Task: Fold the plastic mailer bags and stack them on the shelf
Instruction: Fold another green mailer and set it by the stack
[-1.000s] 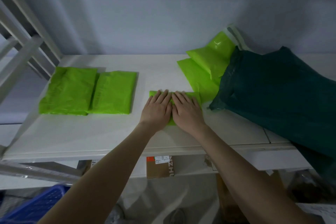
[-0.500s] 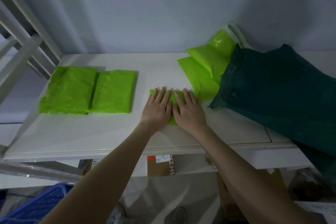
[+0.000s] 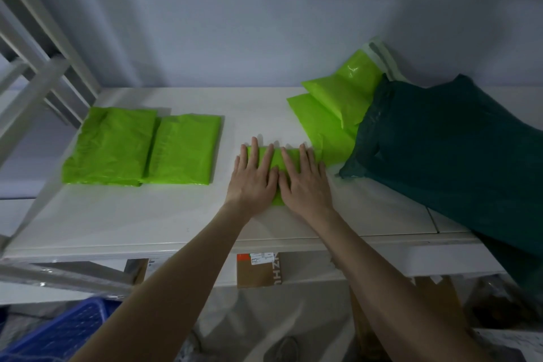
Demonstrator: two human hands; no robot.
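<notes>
A small folded bright green mailer bag (image 3: 277,160) lies on the white shelf (image 3: 164,214) at the middle. My left hand (image 3: 254,176) and my right hand (image 3: 304,181) lie flat on it side by side, fingers straight, pressing it down and covering most of it. Two stacks of folded green mailers (image 3: 141,147) sit side by side at the left of the shelf. Unfolded green mailers (image 3: 335,109) stick out from under a dark green bag (image 3: 452,150) at the right.
White slanted frame bars (image 3: 38,73) stand at the left end of the shelf, a grey wall behind it. Below the shelf edge are a cardboard box (image 3: 260,270) and a blue crate (image 3: 58,335). The dark green bag overhangs the shelf's right front.
Both hands have slid a little apart and spread their fingers on the folded mailer, showing more green between them. The bags at left and right have not moved.
</notes>
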